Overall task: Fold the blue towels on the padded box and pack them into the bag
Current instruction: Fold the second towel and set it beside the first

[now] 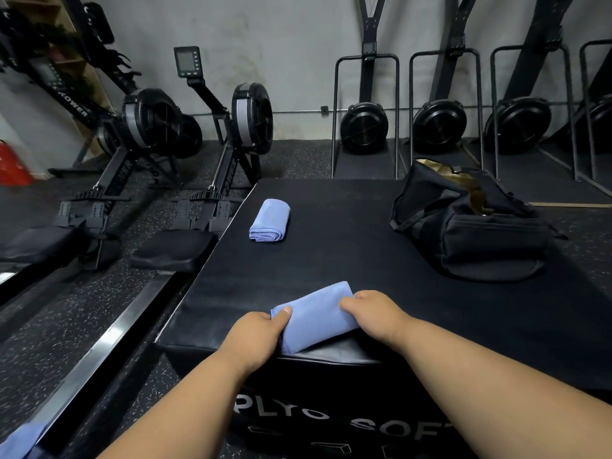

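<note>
Here, a folded light-blue cloth towel [316, 318] is held at the near edge of the black padded vinyl plyo box [347, 246], approx. in front of the person. It is gripped at both ends: the left hand [256, 332] is clamped on the near-left end, thumb on top and fingers curled at the edge; the right hand [371, 309] is closed over the far-right end, fingers curled onto the cloth. The long axis of the towel runs diagonally, near-left to far-right, so its far end is aimed roughly toward the black fabric duffel bag [470, 226], which is set on the far-right part of the box, well apart from the hands. The bag's mouth is seen open at the top, w/ tan lining showing. The right hand is the nearer to the bag, so a carry across to the right is judged likely to be led by it.

A second light-blue towel, rolled [270, 220], is left near the far-left edge of the box, apart from both hands and not yet packed.

The box top is matte, slightly creased. Beyond it, black speckled rubber flooring [99, 319], rowing machines [149, 134] at left and upright-stored ones along a grey wall are seen.
</note>
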The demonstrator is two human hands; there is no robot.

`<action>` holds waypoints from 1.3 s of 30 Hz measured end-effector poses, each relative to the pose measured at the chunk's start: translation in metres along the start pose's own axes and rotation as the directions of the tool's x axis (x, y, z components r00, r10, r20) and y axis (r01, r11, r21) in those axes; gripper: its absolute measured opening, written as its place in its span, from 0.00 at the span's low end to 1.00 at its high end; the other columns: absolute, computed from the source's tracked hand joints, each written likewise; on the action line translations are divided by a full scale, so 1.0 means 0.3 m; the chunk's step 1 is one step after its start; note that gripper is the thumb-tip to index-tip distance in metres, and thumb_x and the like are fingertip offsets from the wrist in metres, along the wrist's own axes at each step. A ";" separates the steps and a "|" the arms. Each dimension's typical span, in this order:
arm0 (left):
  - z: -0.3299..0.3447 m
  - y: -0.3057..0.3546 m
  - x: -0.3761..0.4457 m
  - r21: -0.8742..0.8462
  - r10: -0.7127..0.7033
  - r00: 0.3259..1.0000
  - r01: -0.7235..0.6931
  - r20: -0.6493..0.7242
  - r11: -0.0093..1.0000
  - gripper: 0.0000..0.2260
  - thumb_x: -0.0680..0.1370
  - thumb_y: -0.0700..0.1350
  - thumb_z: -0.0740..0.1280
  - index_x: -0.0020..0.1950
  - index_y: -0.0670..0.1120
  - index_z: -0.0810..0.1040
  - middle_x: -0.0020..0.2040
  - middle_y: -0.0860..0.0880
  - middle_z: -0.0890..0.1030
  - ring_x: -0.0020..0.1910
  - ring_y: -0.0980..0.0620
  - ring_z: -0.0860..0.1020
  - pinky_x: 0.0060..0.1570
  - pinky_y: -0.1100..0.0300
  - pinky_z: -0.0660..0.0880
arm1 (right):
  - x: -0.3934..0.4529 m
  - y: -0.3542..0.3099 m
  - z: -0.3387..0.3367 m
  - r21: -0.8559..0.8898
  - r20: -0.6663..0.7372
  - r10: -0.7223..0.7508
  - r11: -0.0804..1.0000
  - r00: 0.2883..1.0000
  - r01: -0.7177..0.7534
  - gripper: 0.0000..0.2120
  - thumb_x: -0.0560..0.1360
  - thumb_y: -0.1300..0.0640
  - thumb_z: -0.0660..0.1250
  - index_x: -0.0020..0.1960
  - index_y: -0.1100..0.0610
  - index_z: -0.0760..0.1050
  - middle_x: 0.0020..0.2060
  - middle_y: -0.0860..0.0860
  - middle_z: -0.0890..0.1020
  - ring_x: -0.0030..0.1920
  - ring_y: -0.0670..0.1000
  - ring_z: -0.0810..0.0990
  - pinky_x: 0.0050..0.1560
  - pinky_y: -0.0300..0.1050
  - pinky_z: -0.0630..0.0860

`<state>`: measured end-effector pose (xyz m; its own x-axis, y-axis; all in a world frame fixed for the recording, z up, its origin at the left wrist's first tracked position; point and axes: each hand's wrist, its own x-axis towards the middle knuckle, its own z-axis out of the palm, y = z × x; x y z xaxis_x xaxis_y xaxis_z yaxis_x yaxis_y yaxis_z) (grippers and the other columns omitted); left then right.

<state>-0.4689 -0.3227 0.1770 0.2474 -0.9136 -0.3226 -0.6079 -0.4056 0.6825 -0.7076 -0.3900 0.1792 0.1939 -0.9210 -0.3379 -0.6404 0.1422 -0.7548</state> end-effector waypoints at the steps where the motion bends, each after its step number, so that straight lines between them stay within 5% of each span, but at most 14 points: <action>1: 0.003 0.007 0.006 0.056 -0.012 1.000 0.013 -0.016 0.998 0.27 0.83 0.65 0.58 0.35 0.46 0.74 0.32 0.52 0.78 0.35 0.51 0.75 0.38 0.57 0.69 | 0.011 -0.008 0.007 -0.039 -0.009 0.012 0.999 1.000 -0.013 0.14 0.75 0.47 0.63 0.36 0.53 0.65 0.34 0.48 0.70 0.36 0.50 0.68 0.39 0.47 0.65; 5: 0.028 0.028 0.010 0.132 -0.019 0.993 0.035 -0.119 0.991 0.29 0.81 0.70 0.54 0.56 0.47 0.79 0.49 0.51 0.83 0.51 0.48 0.81 0.49 0.54 0.73 | 0.037 -0.021 0.014 -0.105 -0.018 0.037 0.994 0.999 -0.038 0.17 0.76 0.44 0.62 0.34 0.53 0.69 0.34 0.47 0.73 0.36 0.50 0.71 0.39 0.46 0.67; 8: 0.040 0.037 -0.007 0.147 0.089 0.981 -0.063 -0.175 0.987 0.33 0.76 0.75 0.58 0.74 0.57 0.69 0.64 0.52 0.78 0.65 0.46 0.77 0.57 0.53 0.70 | 0.045 -0.013 0.010 -0.022 0.012 0.058 0.998 0.998 -0.058 0.28 0.74 0.30 0.60 0.47 0.53 0.83 0.46 0.46 0.83 0.47 0.48 0.81 0.53 0.48 0.76; 10: 0.045 0.029 0.004 0.248 0.149 0.979 -0.111 -0.142 0.962 0.31 0.75 0.76 0.59 0.68 0.56 0.75 0.62 0.52 0.75 0.64 0.46 0.76 0.62 0.52 0.72 | 0.039 -0.010 0.011 -0.017 -0.013 0.059 0.998 0.998 -0.059 0.32 0.75 0.26 0.60 0.52 0.53 0.84 0.50 0.47 0.84 0.53 0.50 0.82 0.58 0.48 0.76; 15: 0.035 0.035 0.043 0.358 0.103 0.992 -0.071 -0.070 0.931 0.26 0.77 0.73 0.60 0.49 0.51 0.76 0.54 0.50 0.75 0.55 0.47 0.77 0.54 0.52 0.74 | 0.010 0.005 0.014 -0.168 -0.088 -0.037 0.986 0.995 0.021 0.23 0.80 0.38 0.66 0.36 0.54 0.66 0.35 0.48 0.72 0.37 0.50 0.71 0.42 0.46 0.68; 25: -0.002 0.088 0.058 0.316 0.030 0.997 -0.051 0.071 0.947 0.14 0.82 0.60 0.62 0.60 0.52 0.75 0.54 0.52 0.81 0.53 0.50 0.79 0.55 0.54 0.73 | -0.036 0.030 0.044 -0.085 -0.133 -0.043 0.996 0.990 0.031 0.19 0.78 0.35 0.64 0.49 0.51 0.77 0.49 0.47 0.83 0.52 0.52 0.81 0.58 0.53 0.78; 31: 0.005 0.062 0.030 0.274 0.036 0.986 -0.080 0.162 0.958 0.14 0.82 0.62 0.64 0.51 0.53 0.78 0.48 0.55 0.83 0.48 0.54 0.81 0.51 0.57 0.74 | -0.056 0.056 0.011 0.135 -0.075 -0.109 0.984 0.991 0.118 0.07 0.80 0.52 0.71 0.56 0.53 0.82 0.48 0.45 0.84 0.49 0.45 0.81 0.50 0.37 0.76; 39: 0.023 0.039 -0.033 0.144 0.079 0.991 -0.093 0.104 0.985 0.11 0.83 0.60 0.64 0.54 0.55 0.80 0.48 0.56 0.84 0.49 0.56 0.82 0.53 0.58 0.76 | -0.068 0.055 0.003 0.168 -0.110 -0.048 0.984 0.993 0.066 0.16 0.78 0.54 0.73 0.65 0.51 0.78 0.45 0.47 0.82 0.46 0.45 0.81 0.45 0.36 0.73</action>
<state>-0.4834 -0.3182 0.1837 0.1193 -0.9350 -0.3340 -0.7309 -0.3104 0.6078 -0.7215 -0.3685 0.1729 0.1415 -0.9609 -0.2379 -0.4919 0.1403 -0.8593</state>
